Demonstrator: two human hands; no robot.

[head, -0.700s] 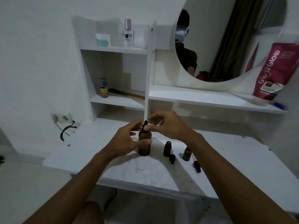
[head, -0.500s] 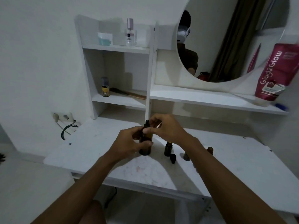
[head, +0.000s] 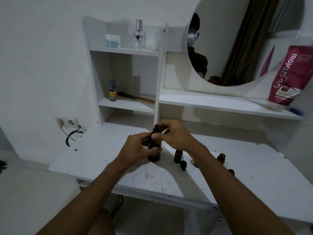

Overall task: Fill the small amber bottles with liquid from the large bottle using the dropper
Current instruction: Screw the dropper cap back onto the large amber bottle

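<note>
Near the middle of the worktop (head: 94,150): large bottle (head: 154,154) upright, long axis vertical, dropper (head: 155,131) pointing up. Left hand (head: 137,148) clasped around its body, right hand (head: 171,136) pinching the dropper from the right. Just right, small amber bottles (head: 178,156) standing open.

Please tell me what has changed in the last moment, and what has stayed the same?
Little changed. Both hands stayed on the large bottle: the left hand keeps gripping its body, the right hand keeps pinching the dropper cap. The right forearm shifted and now covers one small bottle, while another small bottle has come into view behind it. The cap is still on; the table items did not move.
</note>
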